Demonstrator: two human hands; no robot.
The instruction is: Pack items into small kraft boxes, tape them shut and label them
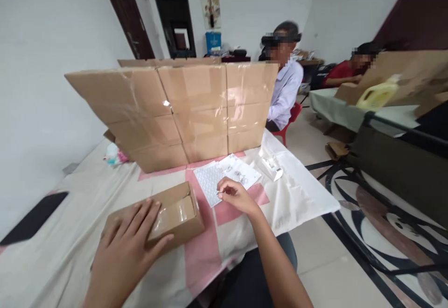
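Observation:
My left hand (131,238) lies with spread fingers on top of a taped brown cardboard box (180,207). To the right of the box, my right hand (234,196) is raised over the printed papers (241,170), its fingers curled and thumb near the fingertips. Something small and pale shows at those fingertips, too small to name. The papers lie flat on the cloth, with a line drawing on one sheet and a dense pattern on the other. A small white box (272,167) stands right of them.
A tall taped cardboard screen (199,112) stands across the table behind the papers. A dark flat object (33,217) lies at the far left. A person (285,84) sits behind the screen; another leans over a table at the right.

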